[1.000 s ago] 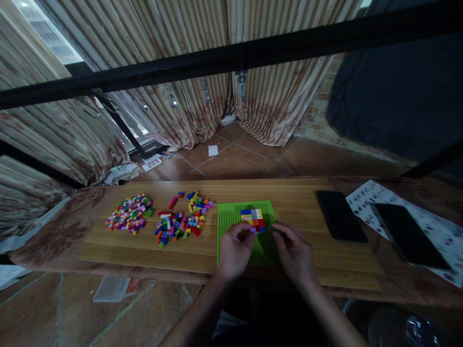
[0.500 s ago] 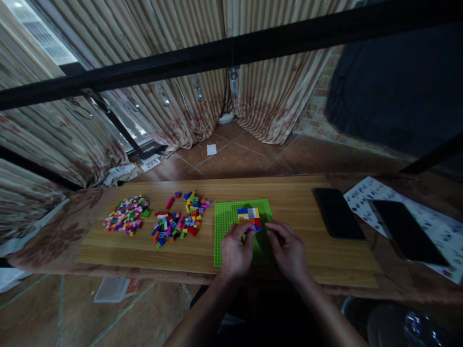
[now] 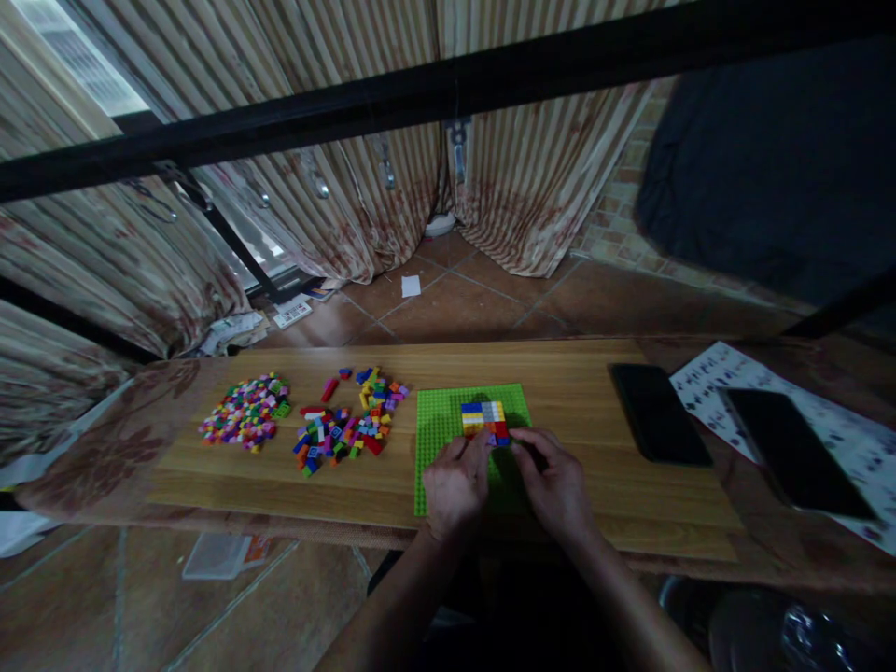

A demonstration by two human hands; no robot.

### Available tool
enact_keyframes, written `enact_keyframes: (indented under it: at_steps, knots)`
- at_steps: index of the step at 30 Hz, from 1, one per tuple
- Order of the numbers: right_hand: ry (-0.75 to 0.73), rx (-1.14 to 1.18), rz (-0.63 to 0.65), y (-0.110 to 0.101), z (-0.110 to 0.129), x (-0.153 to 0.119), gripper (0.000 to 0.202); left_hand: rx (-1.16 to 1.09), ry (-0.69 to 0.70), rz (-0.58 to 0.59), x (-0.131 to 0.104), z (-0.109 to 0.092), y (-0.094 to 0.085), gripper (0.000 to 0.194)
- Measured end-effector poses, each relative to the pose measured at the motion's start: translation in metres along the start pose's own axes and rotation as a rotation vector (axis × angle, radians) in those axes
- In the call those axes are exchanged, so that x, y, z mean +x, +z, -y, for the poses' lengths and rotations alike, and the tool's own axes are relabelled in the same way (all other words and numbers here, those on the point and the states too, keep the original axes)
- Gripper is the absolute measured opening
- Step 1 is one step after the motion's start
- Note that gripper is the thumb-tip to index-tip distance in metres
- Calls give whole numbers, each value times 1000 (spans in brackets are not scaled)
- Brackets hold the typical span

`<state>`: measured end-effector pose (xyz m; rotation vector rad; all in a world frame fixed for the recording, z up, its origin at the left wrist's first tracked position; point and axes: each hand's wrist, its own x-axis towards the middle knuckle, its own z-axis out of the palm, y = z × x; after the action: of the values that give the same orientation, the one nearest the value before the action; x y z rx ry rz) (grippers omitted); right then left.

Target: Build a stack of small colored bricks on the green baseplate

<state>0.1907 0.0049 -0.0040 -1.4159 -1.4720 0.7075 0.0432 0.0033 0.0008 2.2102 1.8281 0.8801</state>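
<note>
At the left end of the wooden surface (image 3: 210, 485), a dense pile of small bricks (image 3: 245, 413) in many colours is spread. Just beside it, to the right, a looser scatter of larger bricks (image 3: 340, 437) is seen, with a long red-pink brick (image 3: 329, 389) lying apart toward the far edge.

Next comes a green studded baseplate (image 3: 435, 415), whose near part is partly covered by the hands. Over it is placed a compact block of bricks (image 3: 483, 417) in blue, grey, white, yellow, orange and red; whether it is pressed onto the studs or held just above them cannot be told. By the left hand (image 3: 456, 481), the near edge of the block is met with bent fingers, and a purple brick (image 3: 491, 440) shows at the fingertips; whether it is gripped cannot be made out. The right hand (image 3: 553, 481) is held curled at the block's near right corner, thumb and forefinger close together; whether its grip is closed on anything is hidden.

The step in hand is judged to be the fitting of a brick along the near edge. For the next move, studs should be lined up and even pressure applied, with the neighbouring bricks kept steady.

Farther right, a black flat device (image 3: 658, 415) is laid on the surface, and beyond it a printed sheet (image 3: 715, 373) is partly covered by a second dark device (image 3: 794, 453).
</note>
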Motion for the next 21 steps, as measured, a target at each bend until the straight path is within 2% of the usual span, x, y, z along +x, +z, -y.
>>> enact_keyframes:
  at_steps: [4,10,21]
  knots:
    - [22,5,16,0,3,0,26,137,76,-56,-1,2,2,30]
    - [67,2,40,1,2,-1,27,187,107,-112,-3,5,5,29]
    - [76,-1,38,1,-1,-2,27,208,173,-119,-4,11,3,29]
